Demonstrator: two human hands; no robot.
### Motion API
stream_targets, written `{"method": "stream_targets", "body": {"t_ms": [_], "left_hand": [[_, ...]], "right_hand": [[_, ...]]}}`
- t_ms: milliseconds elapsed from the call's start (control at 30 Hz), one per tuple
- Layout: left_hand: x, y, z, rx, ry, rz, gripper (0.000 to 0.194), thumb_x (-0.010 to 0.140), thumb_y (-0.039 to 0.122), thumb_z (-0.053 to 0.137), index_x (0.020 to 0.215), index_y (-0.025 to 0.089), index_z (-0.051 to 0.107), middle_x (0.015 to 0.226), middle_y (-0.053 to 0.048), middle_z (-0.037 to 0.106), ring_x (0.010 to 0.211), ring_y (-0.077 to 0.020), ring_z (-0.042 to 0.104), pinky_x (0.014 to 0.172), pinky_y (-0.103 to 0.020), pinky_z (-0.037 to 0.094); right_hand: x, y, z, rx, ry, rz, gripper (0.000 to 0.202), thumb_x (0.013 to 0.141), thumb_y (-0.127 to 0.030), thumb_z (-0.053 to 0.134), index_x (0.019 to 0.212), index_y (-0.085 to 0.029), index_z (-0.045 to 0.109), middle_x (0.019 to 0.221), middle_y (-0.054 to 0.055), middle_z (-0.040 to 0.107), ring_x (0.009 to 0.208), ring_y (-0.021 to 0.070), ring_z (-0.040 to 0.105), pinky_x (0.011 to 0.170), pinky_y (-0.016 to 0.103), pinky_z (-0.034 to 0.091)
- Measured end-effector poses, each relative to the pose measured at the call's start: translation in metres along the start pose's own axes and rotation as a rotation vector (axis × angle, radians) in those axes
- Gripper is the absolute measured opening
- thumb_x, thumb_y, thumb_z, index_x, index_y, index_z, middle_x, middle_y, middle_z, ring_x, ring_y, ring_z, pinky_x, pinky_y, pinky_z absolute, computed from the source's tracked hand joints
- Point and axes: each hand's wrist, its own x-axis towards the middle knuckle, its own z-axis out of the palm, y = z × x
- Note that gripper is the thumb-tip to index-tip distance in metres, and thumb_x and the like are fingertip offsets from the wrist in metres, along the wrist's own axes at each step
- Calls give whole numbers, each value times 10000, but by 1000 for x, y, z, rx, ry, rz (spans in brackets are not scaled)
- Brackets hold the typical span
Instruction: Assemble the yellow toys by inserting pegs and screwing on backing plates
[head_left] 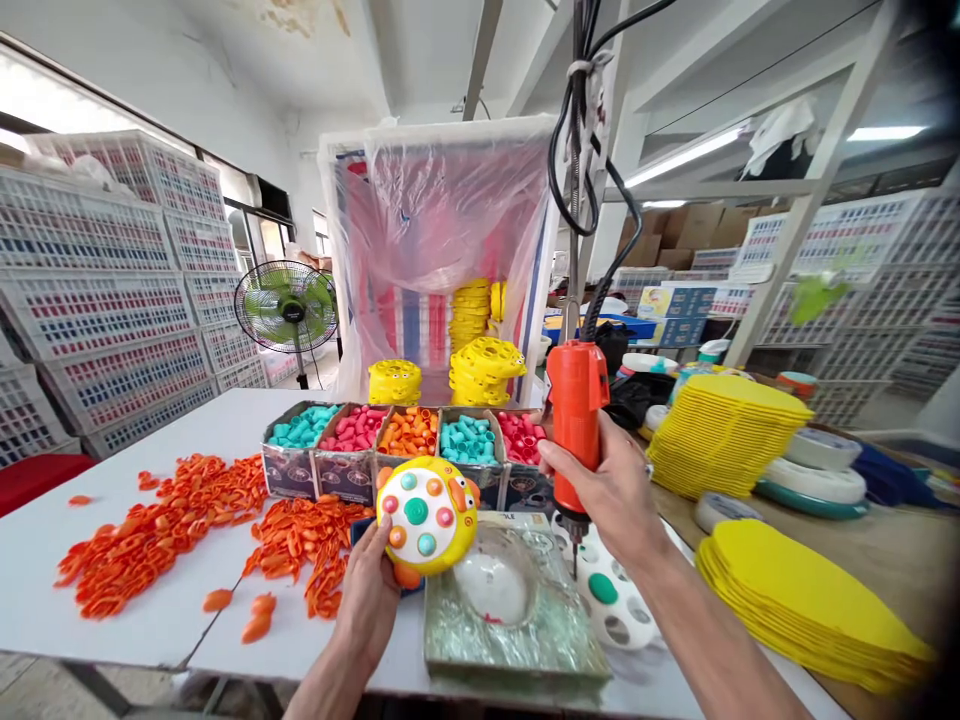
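1. Toy [441, 540]: yellow-rimmed with a white face, held up before the bins [289, 470], near the block's [517, 645] far left corner.
2. Left hand [369, 572]: gripping the toy at its lower left, thumb on the rim.
3. Right hand [619, 490]: wrapped around the red driver [576, 400], bit pointing down near the block's right edge.
4. White plate [634, 605]: right of the block, a green disc [603, 588] on it.
5. Orange pieces [187, 520]: heaped on the table [105, 640], left of the toy.

Left hand [375, 572] partly hidden behind yellow toy [426, 515]. Red item [41, 478], maybe a seat, cut by left edge.
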Motion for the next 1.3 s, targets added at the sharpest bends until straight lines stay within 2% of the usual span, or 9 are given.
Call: {"method": "stream_targets", "body": {"t_ms": [133, 267, 333, 533, 700, 900, 1000, 1167, 1300], "left_hand": [[3, -3, -3, -19, 18, 16, 168, 981, 145, 575, 1093, 129, 699, 1071, -135, 804, 841, -227, 799, 680, -297, 668], [4, -5, -7, -24, 25, 22, 174, 988, 131, 554, 1095, 137, 690, 1099, -134, 794, 863, -223, 794, 694, -307, 669], [4, -5, -7, -20, 18, 18, 173, 989, 127, 548, 1085, 131, 693, 1089, -140, 793, 831, -224, 793, 656, -307, 667], [3, -4, -7, -2, 32, 31, 150, 986, 104, 553, 1016, 134, 697, 952, -88, 801, 706, -168, 771, 517, -205, 607], [4, -2, -7, 10, 43, 24, 156, 987, 104, 553, 1044, 125, 696, 950, -107, 804, 743, -189, 783, 565, -223, 630], [6, -4, -8, -10, 66, 11, 192, 985, 78, 541, 1059, 130, 711, 1051, -112, 799, 824, -179, 786, 676, -239, 653], [8, -5, -11, -16, 73, 10, 198, 989, 99, 545, 1079, 136, 718, 1094, -124, 792, 859, -189, 785, 676, -239, 652], [10, -2, -16, -10, 88, 3, 200, 988, 102, 547, 1088, 143, 715, 1072, -120, 794, 837, -193, 786, 615, -220, 636], [12, -1, -19, -11, 104, -18, 235, 967, 107, 575, 1157, 152, 705, 1119, -137, 788, 909, -233, 788, 651, -262, 657]], "right_hand": [[-1, -2, 1, 3, -7, 2, 469, 764, -484, 782, 1138, -239, 640, 868, 30, 721, 608, 200, 639, 583, 342, 554], [0, 1, 1, 39, -34, 5, 462, 787, -471, 775, 1162, -244, 629, 1008, 61, 745, 625, 195, 643, 599, 345, 560], [0, 1, 1, 47, -31, 5, 447, 789, -460, 778, 1153, -246, 631, 1040, 65, 745, 623, 190, 642, 602, 345, 559], [0, -7, 3, 57, -68, 2, 393, 804, -405, 773, 1133, -247, 626, 1078, 63, 741, 650, 187, 641, 636, 355, 567], [5, -6, 5, 93, -50, -12, 385, 811, -382, 770, 1144, -260, 621, 1029, 46, 737, 637, 177, 652, 624, 343, 573], [31, -5, 14, 174, -56, -35, 433, 793, -390, 773, 1159, -237, 600, 1120, 60, 722, 599, 136, 635, 575, 305, 557], [49, 1, 24, 211, -83, -35, 375, 788, -373, 765, 1091, -212, 612, 1068, 45, 718, 617, 130, 645, 597, 287, 547], [78, 19, 45, 203, -92, 17, 361, 745, -350, 759, 1041, -202, 616, 969, 20, 708, 681, 149, 645, 630, 286, 536], [97, 40, 58, 126, -70, 45, 331, 712, -350, 767, 971, -182, 646, 912, 20, 705, 737, 171, 633, 646, 288, 516]]}}
